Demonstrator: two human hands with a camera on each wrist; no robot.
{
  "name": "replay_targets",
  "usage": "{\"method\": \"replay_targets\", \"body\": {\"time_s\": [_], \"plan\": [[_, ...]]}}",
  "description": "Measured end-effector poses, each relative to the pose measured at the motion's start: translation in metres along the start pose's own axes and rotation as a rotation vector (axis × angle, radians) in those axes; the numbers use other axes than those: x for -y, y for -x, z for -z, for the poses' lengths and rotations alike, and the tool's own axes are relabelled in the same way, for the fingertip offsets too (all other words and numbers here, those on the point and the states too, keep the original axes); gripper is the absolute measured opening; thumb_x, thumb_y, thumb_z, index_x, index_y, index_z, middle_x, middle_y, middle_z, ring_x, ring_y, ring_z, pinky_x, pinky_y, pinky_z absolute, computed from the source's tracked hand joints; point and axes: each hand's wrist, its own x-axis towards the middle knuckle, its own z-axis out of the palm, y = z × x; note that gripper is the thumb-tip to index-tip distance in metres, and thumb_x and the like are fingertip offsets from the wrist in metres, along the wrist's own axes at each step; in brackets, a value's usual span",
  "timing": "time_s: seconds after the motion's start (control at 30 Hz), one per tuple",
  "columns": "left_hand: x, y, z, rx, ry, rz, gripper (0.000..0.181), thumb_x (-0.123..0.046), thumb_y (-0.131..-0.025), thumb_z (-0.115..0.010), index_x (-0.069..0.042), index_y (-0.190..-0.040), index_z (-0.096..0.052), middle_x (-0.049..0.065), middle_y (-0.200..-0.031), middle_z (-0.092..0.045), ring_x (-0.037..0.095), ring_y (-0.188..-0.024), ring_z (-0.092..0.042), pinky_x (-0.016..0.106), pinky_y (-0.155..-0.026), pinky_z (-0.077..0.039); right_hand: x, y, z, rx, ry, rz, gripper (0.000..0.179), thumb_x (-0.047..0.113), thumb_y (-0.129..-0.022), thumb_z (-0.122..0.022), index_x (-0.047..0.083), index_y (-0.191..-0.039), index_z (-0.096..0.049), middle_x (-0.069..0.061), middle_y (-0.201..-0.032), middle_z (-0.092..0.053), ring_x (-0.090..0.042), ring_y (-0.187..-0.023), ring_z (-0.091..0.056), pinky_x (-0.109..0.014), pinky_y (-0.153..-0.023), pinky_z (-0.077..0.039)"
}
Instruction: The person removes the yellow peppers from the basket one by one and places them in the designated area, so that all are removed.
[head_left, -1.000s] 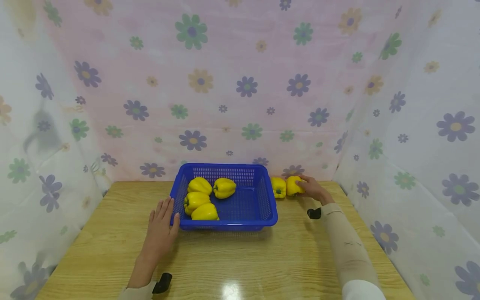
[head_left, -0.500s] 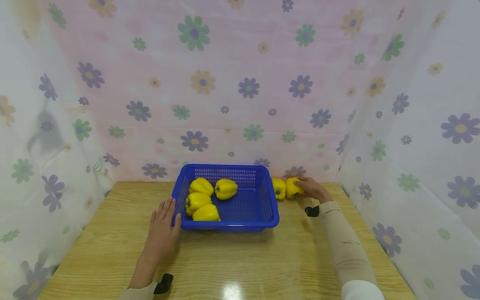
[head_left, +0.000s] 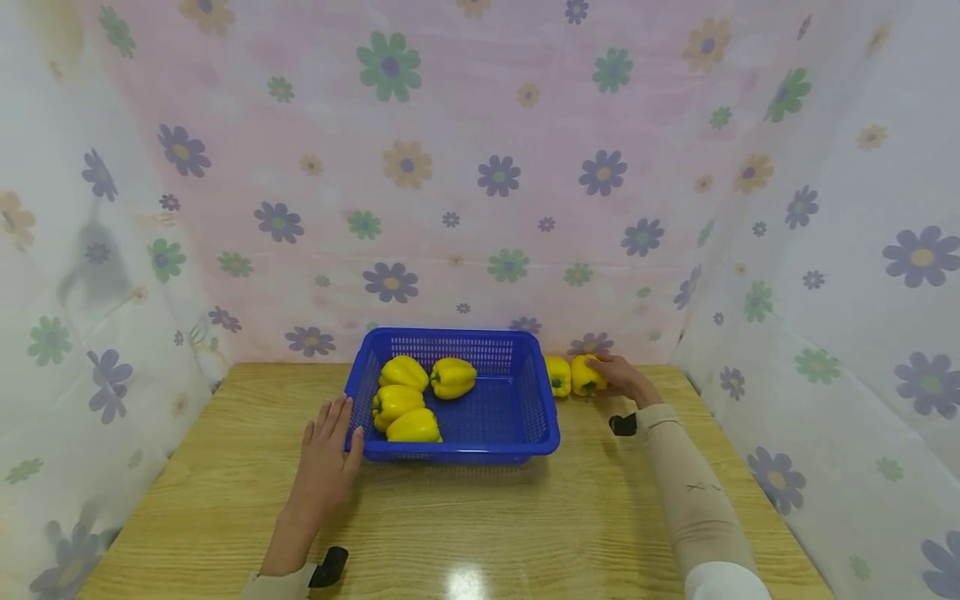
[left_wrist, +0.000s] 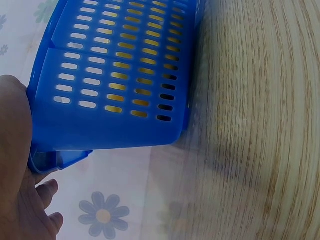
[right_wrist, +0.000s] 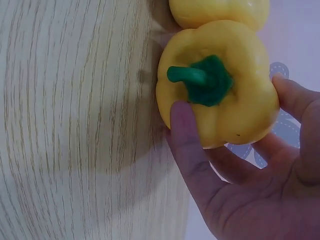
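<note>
My left hand [head_left: 324, 458] rests with extended fingers against the left rim of a blue plastic basket [head_left: 457, 447]. In the left wrist view part of that hand [left_wrist: 15, 165] shows beside the basket's slotted wall [left_wrist: 115, 130]. Several yellow bell peppers [head_left: 453, 379] lie in the basket's left half. On the table right of the basket, my right hand [head_left: 626, 379] grips another yellow bell pepper [head_left: 587, 375], its thumb and fingers around the sides. Its green stem [right_wrist: 187, 75] faces the right wrist camera. A second pepper [head_left: 558, 377] sits between it and the basket, touching the gripped one.
The wooden table [head_left: 465, 517] carries the basket near its back edge. Flower-patterned cloth [head_left: 480, 167] hangs behind and on both sides. A black wrist-camera mount [head_left: 624, 425] sits under the right wrist, another [head_left: 328, 567] by the left.
My right hand has shifted slightly left with its pepper, closer to the neighbouring one. The left hand stays at the basket rim. The head view has moved a little.
</note>
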Motion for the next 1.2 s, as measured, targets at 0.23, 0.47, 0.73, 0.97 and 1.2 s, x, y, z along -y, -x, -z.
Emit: {"method": "replay_targets", "body": {"time_s": [0.23,0.47,0.73,0.97,1.2], "plan": [[-0.0002,0.0002,-0.0011,-0.014,-0.005,-0.003,0.058,-0.023,-0.109,-0.044,0.007,-0.156,-0.03,0.028,-0.163,-0.028,0.05,-0.152,-0.017,0.073,-0.117,-0.014,-0.001,-0.0011,-0.0021,-0.058,0.047,0.011,0.066,0.033,-0.111,-0.039,-0.007,-0.159,-0.018,-0.038,-0.153,-0.031,-0.051,-0.13,-0.05,-0.051,-0.096,-0.056],[-0.0016,0.0012,0.0003,-0.014,-0.012,-0.002,0.058,-0.025,-0.11,-0.043,0.007,-0.156,-0.031,0.028,-0.163,-0.028,0.051,-0.151,-0.018,0.072,-0.117,-0.015,-0.0001,-0.0003,-0.0022,-0.082,0.076,0.044,0.063,0.032,-0.111,-0.039,-0.011,-0.156,-0.026,-0.039,-0.146,-0.039,-0.05,-0.121,-0.056,-0.053,-0.095,-0.056],[-0.002,0.0016,0.0008,-0.017,-0.006,-0.009,0.058,-0.026,-0.11,-0.042,0.007,-0.156,-0.031,0.028,-0.163,-0.028,0.051,-0.151,-0.017,0.073,-0.116,-0.015,-0.0013,-0.0006,0.0007,-0.09,0.096,0.06,0.061,0.031,-0.111,-0.037,-0.014,-0.153,-0.031,-0.039,-0.143,-0.04,-0.05,-0.12,-0.056,-0.053,-0.094,-0.056],[-0.0006,0.0017,-0.0015,-0.025,-0.006,-0.008,0.058,-0.027,-0.11,-0.04,0.008,-0.156,-0.031,0.028,-0.163,-0.028,0.051,-0.151,-0.019,0.073,-0.116,-0.015,-0.0033,-0.0035,0.0009,-0.097,0.113,0.063,0.061,0.032,-0.111,-0.039,-0.015,-0.151,-0.033,-0.04,-0.142,-0.042,-0.052,-0.121,-0.055,-0.053,-0.093,-0.057],[0.0016,0.0014,-0.0022,-0.01,-0.005,0.005,0.058,-0.027,-0.11,-0.042,0.007,-0.156,-0.031,0.027,-0.163,-0.028,0.05,-0.152,-0.018,0.072,-0.117,-0.014,-0.0012,-0.0041,0.0004,-0.09,0.138,0.064,0.063,0.033,-0.111,-0.038,-0.014,-0.153,-0.031,-0.04,-0.15,-0.034,-0.053,-0.129,-0.049,-0.055,-0.097,-0.054]]}}
